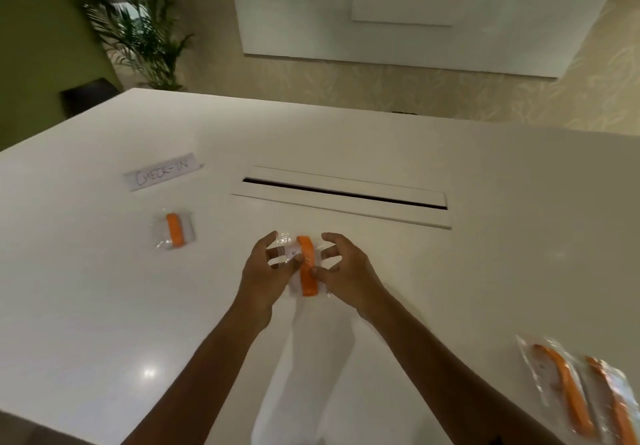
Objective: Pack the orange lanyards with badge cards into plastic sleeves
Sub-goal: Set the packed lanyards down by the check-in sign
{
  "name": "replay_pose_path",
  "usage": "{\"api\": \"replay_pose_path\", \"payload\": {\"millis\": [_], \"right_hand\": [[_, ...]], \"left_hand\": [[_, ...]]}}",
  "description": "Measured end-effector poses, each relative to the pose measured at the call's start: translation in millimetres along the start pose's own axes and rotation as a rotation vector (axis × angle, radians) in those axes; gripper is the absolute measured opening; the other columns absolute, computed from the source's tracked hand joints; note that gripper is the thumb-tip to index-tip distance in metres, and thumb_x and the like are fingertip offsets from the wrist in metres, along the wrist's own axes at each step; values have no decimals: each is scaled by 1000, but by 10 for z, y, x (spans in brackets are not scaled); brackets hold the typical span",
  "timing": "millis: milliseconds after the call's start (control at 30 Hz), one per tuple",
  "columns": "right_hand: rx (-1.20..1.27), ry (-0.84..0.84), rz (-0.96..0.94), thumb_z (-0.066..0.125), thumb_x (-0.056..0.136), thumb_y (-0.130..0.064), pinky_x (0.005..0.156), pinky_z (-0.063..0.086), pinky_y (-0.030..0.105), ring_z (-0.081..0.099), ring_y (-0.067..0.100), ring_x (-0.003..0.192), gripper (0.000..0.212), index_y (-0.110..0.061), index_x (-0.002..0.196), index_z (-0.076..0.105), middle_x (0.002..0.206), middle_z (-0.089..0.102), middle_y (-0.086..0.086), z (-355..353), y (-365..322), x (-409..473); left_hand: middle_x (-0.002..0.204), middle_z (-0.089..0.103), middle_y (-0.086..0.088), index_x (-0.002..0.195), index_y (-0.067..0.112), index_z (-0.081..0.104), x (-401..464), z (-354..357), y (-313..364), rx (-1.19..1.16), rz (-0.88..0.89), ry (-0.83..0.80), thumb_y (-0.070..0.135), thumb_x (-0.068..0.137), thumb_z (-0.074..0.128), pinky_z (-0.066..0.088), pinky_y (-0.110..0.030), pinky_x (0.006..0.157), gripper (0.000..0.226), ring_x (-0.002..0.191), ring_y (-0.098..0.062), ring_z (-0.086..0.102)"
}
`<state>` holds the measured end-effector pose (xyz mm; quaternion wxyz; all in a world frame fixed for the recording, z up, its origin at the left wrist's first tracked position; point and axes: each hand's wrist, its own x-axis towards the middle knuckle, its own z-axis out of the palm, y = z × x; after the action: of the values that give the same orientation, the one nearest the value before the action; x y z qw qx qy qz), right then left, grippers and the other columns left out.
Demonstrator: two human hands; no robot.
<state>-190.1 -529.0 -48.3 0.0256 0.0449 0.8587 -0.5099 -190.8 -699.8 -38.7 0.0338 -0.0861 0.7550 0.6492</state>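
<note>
While both hands work mid-counter: left hand [265, 268] pinches the plastic sleeve [285, 249], fingers curled; right hand [341, 268] pinches the orange lanyard [307, 271], other fingers spread. Advice: hold the sleeve mouth open, feed lanyard and card straight, avoid bunching.

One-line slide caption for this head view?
Both hands, left hand and right hand, hold an orange lanyard in a plastic sleeve over the white table.
</note>
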Motion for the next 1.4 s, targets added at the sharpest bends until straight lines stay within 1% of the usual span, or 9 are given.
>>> {"api": "replay_pose_path", "payload": {"millis": [133, 200, 333, 500, 667, 833, 967, 1133, 1400], "right_hand": [[20, -32, -4, 86, 87, -30, 62, 57, 15, 68, 16, 101, 68, -31, 146, 51, 115, 65, -11, 551, -267, 415], [24, -55, -16, 86, 87, -29, 64, 58, 17, 67, 16, 101, 67, -29, 145, 53, 115, 66, -8, 797, -396, 585], [27, -101, -19, 87, 87, -25, 74, 62, 27, 68, 21, 105, 68, -24, 145, 52, 122, 69, 0, 1254, -678, 936], [37, -130, 6, 83, 86, -14, 78, 65, 38, 70, 25, 104, 64, -20, 144, 55, 121, 69, 4, 1664, -950, 1357], [28, -106, 29, 89, 81, -27, 87, 63, 39, 68, 23, 107, 68, -22, 141, 57, 122, 69, 2, 1939, -1084, 1735], [-33, -100, 40, 87, 83, -20, 88, 64, 38, 69, 23, 109, 67, -22, 143, 57, 126, 69, 4, 2101, -1066, 1994], [-45, -101, 47, 83, 85, -12, 92, 63, 39, 68, 24, 112, 64, -19, 143, 57, 129, 69, 6, 2155, -1023, 2084], [-99, -114, 7, 83, 86, -19, 85, 52, 27, 66, 22, 111, 66, -17, 146, 56, 130, 69, 6, 2123, -983, 2092], [-251, -119, -120, 75, 94, -27, 110, 50, 37, 55, 23, 137, 61, -17, 150, 52, 145, 61, 4, 1736, -730, 1769]], "left_hand": [[144, 58, -6, 152, 22, 45, 345, -529, -44, -18, -47, 40, 20, 95, 75, 58, -43, 99, 65, 126, -28, 60], [143, 58, -8, 153, 21, 44, 526, -770, -78, 7, -67, 75, 20, 96, 75, 58, -40, 93, 65, 124, -29, 61], [144, 58, -10, 157, 20, 39, 926, -1225, -148, 81, -100, 135, 23, 94, 76, 55, -50, 104, 73, 124, -30, 61], [145, 58, -6, 160, 21, 32, 1418, -1599, -187, 212, -70, 166, 36, 89, 81, 50, -35, 92, 88, 119, -25, 58], [144, 55, -5, 163, 21, 27, 1808, -1750, -217, 226, -93, 159, 35, 85, 85, 47, -24, 79, 98, 114, -21, 56], [151, 52, -11, 163, 18, 23, 2042, -1736, -291, 257, -170, 138, 33, 84, 86, 48, -35, 95, 103, 133, -32, 55], [152, 51, -11, 163, 18, 23, 2114, -1704, -308, 278, -203, 154, 37, 85, 85, 47, -36, 93, 102, 132, -31, 54], [156, 46, -12, 163, 17, 24, 2094, -1647, -279, 320, -208, 213, 34, 87, 84, 45, -36, 94, 98, 138, -34, 50], [156, 44, -13, 157, 14, 35, 1759, -1303, -152, 546, -78, 254, 39, 89, 80, 39, -52, 119, 85, 145, -35, 42]]}}
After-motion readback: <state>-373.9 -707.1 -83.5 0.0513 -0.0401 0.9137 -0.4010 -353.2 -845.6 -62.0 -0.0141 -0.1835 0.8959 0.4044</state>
